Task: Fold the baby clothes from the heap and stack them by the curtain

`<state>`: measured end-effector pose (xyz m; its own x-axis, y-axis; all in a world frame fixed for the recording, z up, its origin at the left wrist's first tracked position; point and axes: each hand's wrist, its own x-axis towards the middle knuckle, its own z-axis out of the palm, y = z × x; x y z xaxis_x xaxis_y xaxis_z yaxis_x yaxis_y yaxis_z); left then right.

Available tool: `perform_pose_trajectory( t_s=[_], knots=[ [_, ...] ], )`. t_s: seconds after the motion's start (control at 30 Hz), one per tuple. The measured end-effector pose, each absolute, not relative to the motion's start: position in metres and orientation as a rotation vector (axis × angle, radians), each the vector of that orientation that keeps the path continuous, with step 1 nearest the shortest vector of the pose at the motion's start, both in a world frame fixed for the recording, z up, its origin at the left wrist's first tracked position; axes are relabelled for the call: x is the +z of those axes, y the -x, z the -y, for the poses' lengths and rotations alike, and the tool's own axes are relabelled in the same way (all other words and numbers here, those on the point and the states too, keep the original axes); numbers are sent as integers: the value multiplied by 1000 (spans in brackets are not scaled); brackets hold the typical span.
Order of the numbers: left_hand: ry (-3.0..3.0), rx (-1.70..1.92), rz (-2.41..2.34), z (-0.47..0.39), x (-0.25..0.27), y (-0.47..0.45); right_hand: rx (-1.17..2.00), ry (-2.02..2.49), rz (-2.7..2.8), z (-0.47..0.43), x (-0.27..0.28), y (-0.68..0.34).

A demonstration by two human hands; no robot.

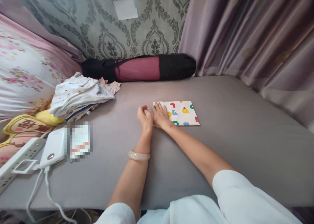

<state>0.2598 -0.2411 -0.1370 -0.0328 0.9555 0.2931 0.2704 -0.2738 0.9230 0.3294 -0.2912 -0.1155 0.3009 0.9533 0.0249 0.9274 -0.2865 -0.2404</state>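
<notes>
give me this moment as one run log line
object: white printed rectangle, on grey surface | right hand: flat on its left part | left hand: curled beside it, contact unclear

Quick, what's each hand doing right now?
Left hand: fingers curled beside the right hand; whether gripping anything can't be told.
Right hand: open, laid on the white letter-print rectangle.

Soft, diffuse light falls over the grey sheet (245, 142), which dims toward its near edge. The floral pillow (26, 63) looks pale, while the curtain (233, 27) sinks into dark folds. Wide-angle stretching warps the borders; the right hand (160, 115) looks slightly soft; a pixelated patch (80, 141) hides detail.
</notes>
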Motion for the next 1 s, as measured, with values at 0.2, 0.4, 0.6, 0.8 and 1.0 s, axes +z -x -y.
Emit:
perform_pose_trajectory(
  t_s=[0.2, 0.4, 0.6, 0.8, 1.0],
  knots=[
    [-1615, 1319, -1280, 242, -137, -258, 189, 2329, 1796, 305, -117, -318],
    [-1799, 1228, -1190, 245, -141, -262, 172, 2321, 1637, 306, -113, -343],
    [-2361, 906, -924, 260, -144, -269, 94, 2450, 1525, 313, -124, -379],
    [-2562, 662, -969, 267, -142, -267, 78, 2445, 1534, 316, -125, -380],
    [-2576, 608, -1005, 271, -138, -266, 100, 2482, 1432, 321, -120, -395]
  ],
)
